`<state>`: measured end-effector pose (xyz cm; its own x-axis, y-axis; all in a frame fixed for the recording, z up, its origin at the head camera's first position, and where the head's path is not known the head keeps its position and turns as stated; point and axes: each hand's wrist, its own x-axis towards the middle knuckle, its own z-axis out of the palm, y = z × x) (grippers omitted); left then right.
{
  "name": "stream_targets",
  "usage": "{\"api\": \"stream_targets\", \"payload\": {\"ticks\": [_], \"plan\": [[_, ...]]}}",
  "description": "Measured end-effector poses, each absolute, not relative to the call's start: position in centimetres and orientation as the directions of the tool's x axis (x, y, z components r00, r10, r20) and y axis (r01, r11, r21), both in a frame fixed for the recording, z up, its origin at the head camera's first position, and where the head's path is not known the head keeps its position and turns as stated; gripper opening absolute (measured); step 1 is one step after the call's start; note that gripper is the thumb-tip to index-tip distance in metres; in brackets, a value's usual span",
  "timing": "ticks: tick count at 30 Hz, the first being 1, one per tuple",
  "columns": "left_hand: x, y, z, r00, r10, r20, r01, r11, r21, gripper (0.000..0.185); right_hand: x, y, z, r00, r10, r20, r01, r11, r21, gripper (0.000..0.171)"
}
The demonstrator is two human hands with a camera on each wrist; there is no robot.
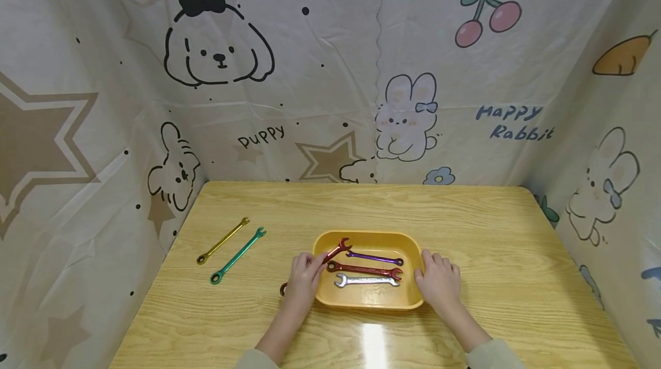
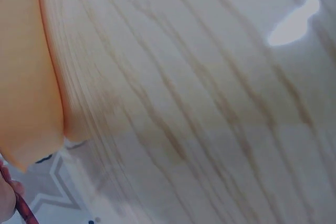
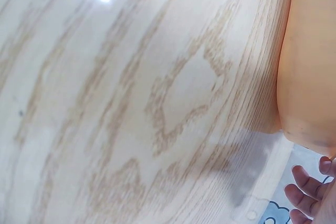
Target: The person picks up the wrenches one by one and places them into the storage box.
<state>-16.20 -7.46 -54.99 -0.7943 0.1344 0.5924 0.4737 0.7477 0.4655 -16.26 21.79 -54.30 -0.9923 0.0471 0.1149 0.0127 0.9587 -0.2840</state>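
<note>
A yellow plastic tray (image 1: 369,299) stands on the table between the hands. My left hand (image 1: 302,278) grips a red combination wrench (image 1: 338,249) at the tray's left rim. Its open end reaches over the tray, and its ring end pokes out left of the hand. In the left wrist view, this wrench (image 2: 24,208) shows at the bottom left corner. My right hand (image 1: 442,282) holds the tray's right rim between thumb and index finger, the other fingers loosely bent outside. Inside the tray lie a purple wrench (image 1: 374,257), another red wrench (image 1: 364,269) and a silver wrench (image 1: 368,281).
On the left of the wooden table (image 1: 480,225) lie a yellow wrench (image 1: 223,241) and a green wrench (image 1: 238,255), roughly parallel and slanted. A printed cloth (image 1: 330,59) hangs behind the table and along both sides.
</note>
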Motion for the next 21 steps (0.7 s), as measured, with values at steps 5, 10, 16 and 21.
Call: {"api": "stream_targets", "payload": {"ticks": [5,10,16,21], "plan": [[-16.2,-6.9,-55.1,-0.777,0.167,0.606,0.506,0.738,0.446,0.028,-16.3,21.8,-54.2,-0.994,0.049,0.1,0.018,0.957,-0.288,0.033],[-16.2,-6.3,-55.1,-0.755,0.19,0.627,0.54,0.723,0.431,0.026,-16.3,21.8,-54.2,-0.994,0.05,0.095,0.02,0.957,-0.29,0.034],[-16.2,-5.9,-54.9,-0.751,0.222,0.622,0.552,0.728,0.407,0.026,-16.3,21.8,-54.3,-0.993,0.056,0.104,0.024,0.958,-0.287,0.036],[-15.9,-5.4,-54.5,-0.759,0.26,0.597,0.568,0.712,0.413,0.026,-16.2,21.8,-54.3,-0.994,0.053,0.098,0.022,0.957,-0.288,0.035]]}}
